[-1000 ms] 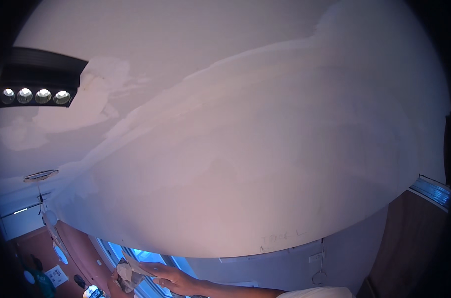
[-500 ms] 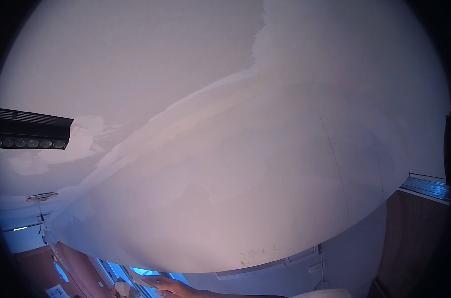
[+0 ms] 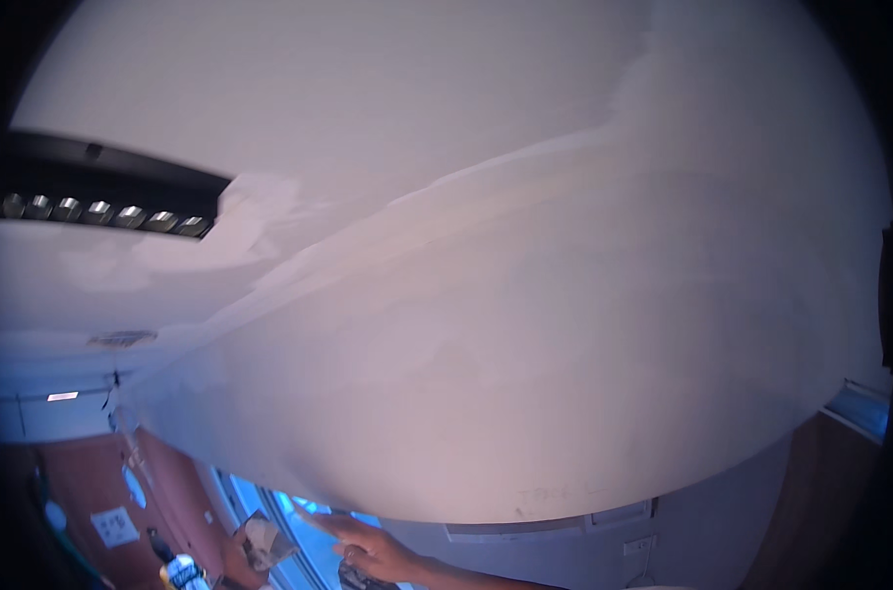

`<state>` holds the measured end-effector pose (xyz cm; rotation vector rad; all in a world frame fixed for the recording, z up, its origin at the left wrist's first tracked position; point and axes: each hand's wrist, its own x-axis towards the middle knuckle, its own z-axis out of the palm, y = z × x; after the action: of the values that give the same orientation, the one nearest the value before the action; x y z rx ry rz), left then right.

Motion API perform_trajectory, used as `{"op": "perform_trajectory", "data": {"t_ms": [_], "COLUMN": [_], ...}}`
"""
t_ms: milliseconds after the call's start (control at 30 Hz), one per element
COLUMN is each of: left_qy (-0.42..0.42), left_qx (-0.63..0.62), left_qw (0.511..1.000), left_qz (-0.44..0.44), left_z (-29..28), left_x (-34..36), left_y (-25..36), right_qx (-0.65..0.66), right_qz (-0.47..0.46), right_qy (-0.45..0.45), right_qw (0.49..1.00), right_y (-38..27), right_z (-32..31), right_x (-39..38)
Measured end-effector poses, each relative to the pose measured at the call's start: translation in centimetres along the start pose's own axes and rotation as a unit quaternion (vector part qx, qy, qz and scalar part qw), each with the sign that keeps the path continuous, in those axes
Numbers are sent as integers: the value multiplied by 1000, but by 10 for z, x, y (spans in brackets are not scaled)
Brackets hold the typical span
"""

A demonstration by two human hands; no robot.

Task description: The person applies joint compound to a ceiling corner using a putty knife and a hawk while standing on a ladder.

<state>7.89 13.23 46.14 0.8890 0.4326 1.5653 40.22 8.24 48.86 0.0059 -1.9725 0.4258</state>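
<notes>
The camera points up at a white ceiling [image 3: 486, 295], and only the bottom edge shows my hands. My right hand [image 3: 368, 548] comes in from the lower right with its fingers stretched left toward a blue-lit window [image 3: 304, 551]. A dark thing [image 3: 353, 577] sits under its palm; whether the hand grips it is unclear. Just left of those fingertips a crumpled whitish cloth [image 3: 262, 539] is held up against the window by my left hand [image 3: 234, 562], of which little shows.
A black light bar with a row of round lamps [image 3: 102, 202] hangs at the upper left. A reddish-brown wall [image 3: 83, 482] with a white sheet on it lies lower left, with a small bottle [image 3: 178, 570] by it. A brown panel [image 3: 820, 501] stands lower right.
The view has swung, so the light bar sits lower and more central. The right hand and the cloth have shifted right and slightly down along the window.
</notes>
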Motion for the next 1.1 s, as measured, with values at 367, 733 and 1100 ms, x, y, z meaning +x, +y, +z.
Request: {"op": "perform_trajectory", "data": {"t_ms": [367,733,1100], "left_qy": [-37,6,32], "left_qx": [-76,-109,-2], "left_qw": [996,994,996], "left_qz": [-21,31,86], "left_z": [51,71,75], "left_x": [-7,-37,-40], "left_y": [-3,25,26], "right_qx": [135,158,-165], "right_qz": [271,139,36], "right_qy": [40,51,-50], "right_qw": [952,976,984], "right_y": [24,45,68], "right_z": [8,54,55], "right_x": [-17,-1,19]}}
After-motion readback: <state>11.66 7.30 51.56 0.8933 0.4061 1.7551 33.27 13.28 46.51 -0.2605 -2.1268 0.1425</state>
